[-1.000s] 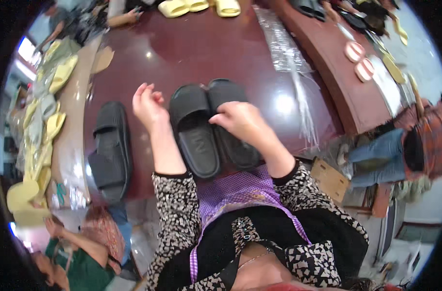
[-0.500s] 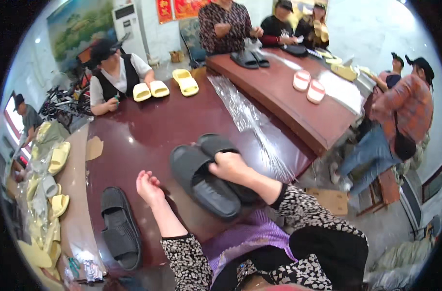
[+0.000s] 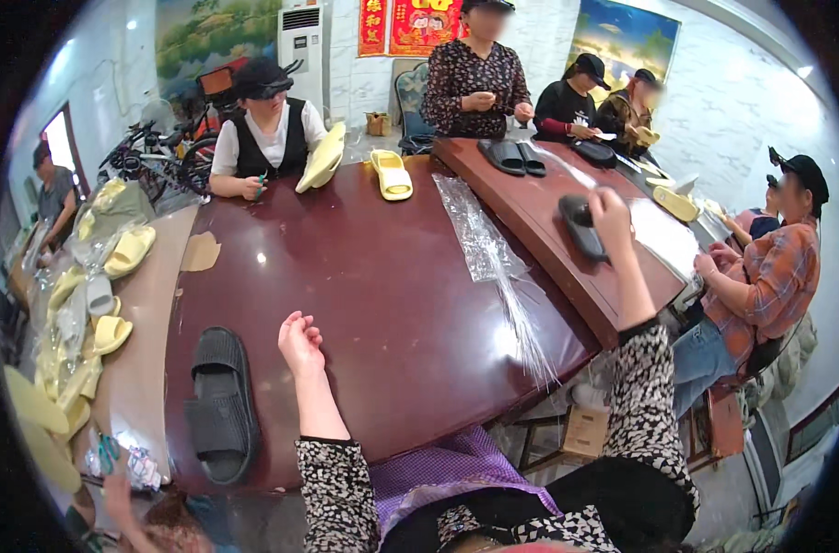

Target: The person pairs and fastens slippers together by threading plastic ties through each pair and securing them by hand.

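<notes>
My right hand is stretched out to the right over the neighbouring wooden table, gripping a pair of black slippers held together above its surface. My left hand rests on the dark red table with its fingers loosely curled and holds nothing. To the left of that hand a single black slipper lies flat near the table's front edge.
Clear plastic bags lie across the table's right part. A yellow slipper sits at the far side, where a seated person lifts another yellow slipper. More black slippers lie on the right table. Yellow slippers pile at the left. Several people sit around.
My right hand has lifted the black slipper pair off the dark red table and carried it right, over the neighbouring table. My view has tilted up. The left hand has stayed put.
</notes>
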`<state>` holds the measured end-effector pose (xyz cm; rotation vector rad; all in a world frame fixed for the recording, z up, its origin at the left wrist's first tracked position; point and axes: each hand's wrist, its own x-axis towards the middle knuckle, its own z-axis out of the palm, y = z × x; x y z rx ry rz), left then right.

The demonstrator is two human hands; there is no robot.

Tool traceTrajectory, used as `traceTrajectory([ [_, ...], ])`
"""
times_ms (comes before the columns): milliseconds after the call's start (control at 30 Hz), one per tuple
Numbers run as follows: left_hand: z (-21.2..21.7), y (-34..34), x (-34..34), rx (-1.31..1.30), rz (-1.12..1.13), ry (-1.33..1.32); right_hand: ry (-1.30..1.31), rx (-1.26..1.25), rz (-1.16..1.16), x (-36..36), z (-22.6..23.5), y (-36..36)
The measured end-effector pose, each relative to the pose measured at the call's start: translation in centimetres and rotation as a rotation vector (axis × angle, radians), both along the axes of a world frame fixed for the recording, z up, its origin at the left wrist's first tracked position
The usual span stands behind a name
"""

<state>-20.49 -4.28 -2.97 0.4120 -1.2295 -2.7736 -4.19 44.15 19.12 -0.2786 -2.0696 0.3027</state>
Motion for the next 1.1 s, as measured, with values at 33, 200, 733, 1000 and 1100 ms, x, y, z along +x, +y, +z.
traceTrajectory([
  [33, 0.0, 0.2, 0.2, -0.061, 0.005, 0.017, -0.012, 0.034, 0.082, -0.1, -1.6, -0.8],
  [200, 2.7, 0.3, 3.9, -0.397, 0.051, 0.144, -0.351, -0.298, 0.462, 0.7, -10.4, -11.2],
  [733, 3.2, -21.0, 21.9, -1.27, 0.604, -0.209, -0.557, -0.478, 0.882, 4.1, -23.2, -26.0],
  [1000, 0.4, -18.4, 20.6, -0.296, 0.37, 0.05, -0.569, -0.436, 0.874, 4.1, -22.8, -26.2],
  [1100, 1.8, -16.6, 20.5, -0.159, 0.291, 0.149, -0.614, -0.806, 0.92, 3.8, -21.5, -25.6],
])
